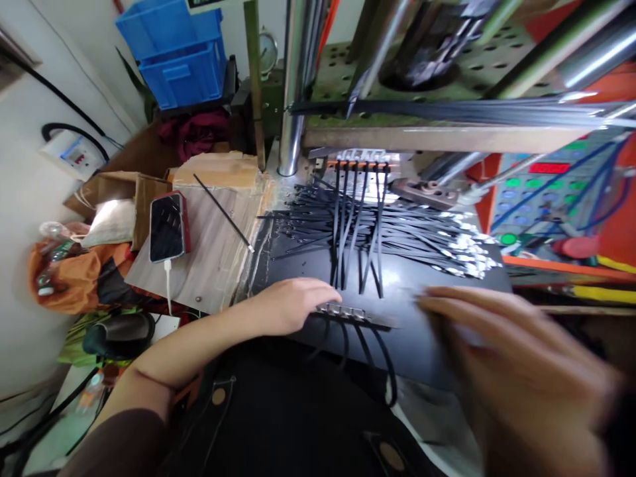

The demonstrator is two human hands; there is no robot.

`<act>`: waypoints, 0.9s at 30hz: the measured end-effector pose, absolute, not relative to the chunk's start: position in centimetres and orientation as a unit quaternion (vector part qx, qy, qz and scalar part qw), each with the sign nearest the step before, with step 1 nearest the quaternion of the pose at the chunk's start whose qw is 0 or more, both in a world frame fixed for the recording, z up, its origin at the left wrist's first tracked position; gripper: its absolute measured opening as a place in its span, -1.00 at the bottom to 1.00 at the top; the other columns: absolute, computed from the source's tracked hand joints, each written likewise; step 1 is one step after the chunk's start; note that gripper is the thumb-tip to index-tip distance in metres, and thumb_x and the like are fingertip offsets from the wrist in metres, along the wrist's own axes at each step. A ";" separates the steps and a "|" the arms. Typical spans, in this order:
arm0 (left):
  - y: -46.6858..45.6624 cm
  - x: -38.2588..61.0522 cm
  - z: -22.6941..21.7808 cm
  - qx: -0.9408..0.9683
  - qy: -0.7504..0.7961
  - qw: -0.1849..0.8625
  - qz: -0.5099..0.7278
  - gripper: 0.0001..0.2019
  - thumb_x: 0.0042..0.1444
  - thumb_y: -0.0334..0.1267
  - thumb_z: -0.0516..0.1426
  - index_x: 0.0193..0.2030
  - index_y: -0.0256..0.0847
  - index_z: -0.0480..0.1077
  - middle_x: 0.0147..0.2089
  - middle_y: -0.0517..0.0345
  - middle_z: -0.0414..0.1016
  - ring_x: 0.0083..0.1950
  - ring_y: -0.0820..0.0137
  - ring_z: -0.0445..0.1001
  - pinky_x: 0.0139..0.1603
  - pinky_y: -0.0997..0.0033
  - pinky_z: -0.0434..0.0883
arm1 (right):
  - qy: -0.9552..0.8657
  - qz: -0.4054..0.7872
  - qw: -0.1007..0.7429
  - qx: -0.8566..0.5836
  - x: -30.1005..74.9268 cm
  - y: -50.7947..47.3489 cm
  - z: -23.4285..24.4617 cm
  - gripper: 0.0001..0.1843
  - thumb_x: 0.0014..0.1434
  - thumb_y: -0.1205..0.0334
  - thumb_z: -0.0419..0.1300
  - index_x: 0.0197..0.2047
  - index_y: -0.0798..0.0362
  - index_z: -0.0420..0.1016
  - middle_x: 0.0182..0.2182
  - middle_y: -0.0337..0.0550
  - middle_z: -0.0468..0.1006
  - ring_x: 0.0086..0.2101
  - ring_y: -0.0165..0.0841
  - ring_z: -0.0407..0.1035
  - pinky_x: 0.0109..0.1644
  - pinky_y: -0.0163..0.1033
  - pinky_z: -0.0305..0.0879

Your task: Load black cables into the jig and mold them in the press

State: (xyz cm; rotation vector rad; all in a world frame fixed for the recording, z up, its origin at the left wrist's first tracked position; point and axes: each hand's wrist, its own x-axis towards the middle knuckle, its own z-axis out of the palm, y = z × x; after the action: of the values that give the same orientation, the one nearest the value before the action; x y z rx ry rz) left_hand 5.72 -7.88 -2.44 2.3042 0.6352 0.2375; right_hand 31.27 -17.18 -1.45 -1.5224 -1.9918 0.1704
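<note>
My left hand [291,305] is closed on the left end of a narrow metal bar [382,322] at the table's front edge. Small shiny fittings line this bar, and several black cords [366,348] hang from it towards my lap. My right hand [527,361] is smeared by motion at the right, apart from the bar. Whether its fingers hold anything cannot be made out. Beyond the hands lies a wide heap of black cords [412,232] with pale tips at the right. Several more cords [365,192] run across the heap from a metal fixture [365,157] under the press.
A press with steel columns [293,86] stands behind the table [318,271]. Its control panel [541,179] is at the right. On the wooden board at left lie a phone [167,226] with a cable and one loose cord [223,212]. Blue bins [183,73] stand behind.
</note>
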 end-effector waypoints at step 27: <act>-10.0 3.6 -6.9 0.878 0.324 0.285 0.209 -0.90 0.25 -0.40 0.11 -0.14 -0.16 0.40 -0.18 0.17 0.65 -0.11 0.39 0.66 -0.02 0.42 0.55 | -0.810 0.085 0.336 -0.473 30.4 -17.6 -5.8 -0.76 0.30 0.42 0.10 -0.17 -0.05 0.57 -0.25 -0.13 0.68 -0.16 -0.25 0.59 -0.03 -0.14 0.55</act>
State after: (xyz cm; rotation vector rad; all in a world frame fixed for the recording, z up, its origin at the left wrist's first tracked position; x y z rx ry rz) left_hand 3.60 -10.00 -6.87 2.3469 0.8669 0.5577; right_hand 30.41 -17.57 -5.75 -1.2341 -2.1133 0.2219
